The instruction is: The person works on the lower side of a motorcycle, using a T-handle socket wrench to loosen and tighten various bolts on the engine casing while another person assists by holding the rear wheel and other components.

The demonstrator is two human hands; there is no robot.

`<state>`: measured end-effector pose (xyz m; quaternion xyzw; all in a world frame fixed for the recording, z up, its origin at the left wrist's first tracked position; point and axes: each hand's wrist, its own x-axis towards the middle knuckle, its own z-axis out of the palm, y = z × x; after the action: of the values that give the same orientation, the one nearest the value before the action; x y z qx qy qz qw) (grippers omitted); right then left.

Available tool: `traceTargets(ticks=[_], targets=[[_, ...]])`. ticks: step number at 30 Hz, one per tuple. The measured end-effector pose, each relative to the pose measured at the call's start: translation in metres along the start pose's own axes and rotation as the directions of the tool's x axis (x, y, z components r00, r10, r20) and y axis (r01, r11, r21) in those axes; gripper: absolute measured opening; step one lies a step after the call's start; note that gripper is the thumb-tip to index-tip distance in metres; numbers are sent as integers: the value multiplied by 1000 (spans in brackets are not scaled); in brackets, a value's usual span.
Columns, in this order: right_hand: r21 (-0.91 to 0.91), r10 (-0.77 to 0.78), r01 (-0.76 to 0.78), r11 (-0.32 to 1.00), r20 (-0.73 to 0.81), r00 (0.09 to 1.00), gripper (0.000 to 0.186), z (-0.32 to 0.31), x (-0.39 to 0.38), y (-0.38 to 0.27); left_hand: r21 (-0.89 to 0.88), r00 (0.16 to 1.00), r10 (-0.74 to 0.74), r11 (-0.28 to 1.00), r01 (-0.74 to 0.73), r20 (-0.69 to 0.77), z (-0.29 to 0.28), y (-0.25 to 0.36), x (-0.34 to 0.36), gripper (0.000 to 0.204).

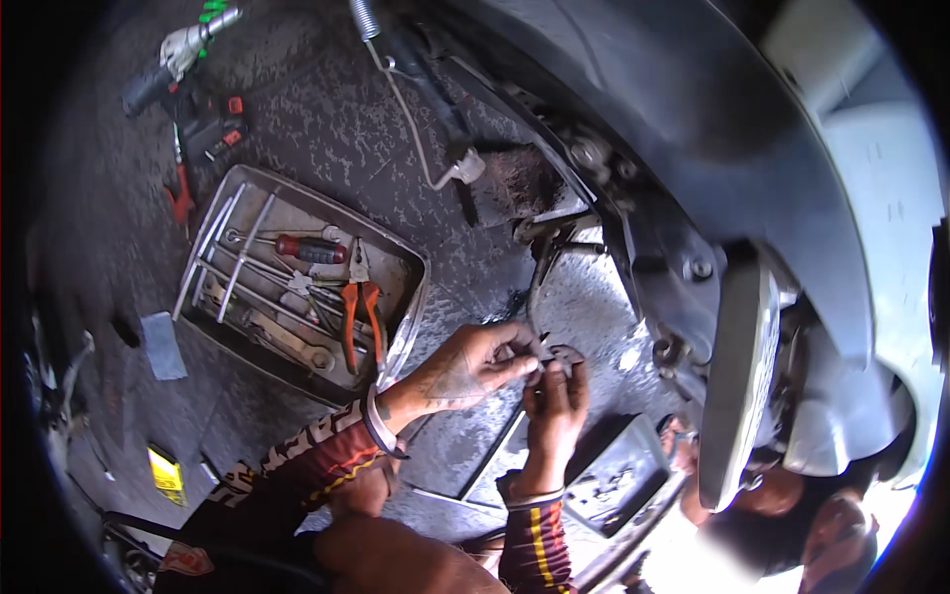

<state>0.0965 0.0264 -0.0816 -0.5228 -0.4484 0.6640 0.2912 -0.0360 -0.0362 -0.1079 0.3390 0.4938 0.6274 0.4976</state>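
Observation:
In front of me my two hands meet beside the motorcycle. My right hand (556, 401) grips a small dark metal part (566, 353) with a curved edge between its bent fingers and thumb. Thumb and fingertips of my left hand (495, 358) are pinched together at the same part, touching its near side. Fingers cover most of the part, so its exact kind cannot be made out. To the left of my hands lies a metal tray (421, 287) with orange-handled pliers (362, 307), a red and black screwdriver (312, 249) and several wrenches.
Motorcycle bodywork (693, 109) fills the right side. A second tray (653, 473) with small parts stands right of my right forearm. A power tool (168, 69) and red-handled tool (180, 198) lie far left. A yellow packet (166, 475) is near left. Another person's limbs (841, 540) appear lower right.

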Motion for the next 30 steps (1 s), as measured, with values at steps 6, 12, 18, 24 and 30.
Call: traceTargets(ticks=[6, 12, 18, 24, 30], targets=[[131, 70, -67, 989, -17, 997, 9, -40, -4, 36, -288, 916, 234, 899, -331, -325, 33, 68, 25, 22], [306, 78, -94, 947, 64, 995, 10, -38, -36, 24, 224, 590, 525, 832, -507, -614, 52, 87, 60, 28], [305, 98, -131, 943, 123, 988, 8, -46, -37, 19, 173, 495, 625, 709, -683, -604, 66, 99, 84, 36], [333, 67, -91, 939, 82, 994, 12, -67, -35, 21, 266, 469, 680, 687, -676, -563, 59, 105, 103, 40], [319, 76, -64, 945, -28, 997, 12, -85, -32, 20, 147, 502, 622, 703, -696, -601, 64, 106, 106, 39]])
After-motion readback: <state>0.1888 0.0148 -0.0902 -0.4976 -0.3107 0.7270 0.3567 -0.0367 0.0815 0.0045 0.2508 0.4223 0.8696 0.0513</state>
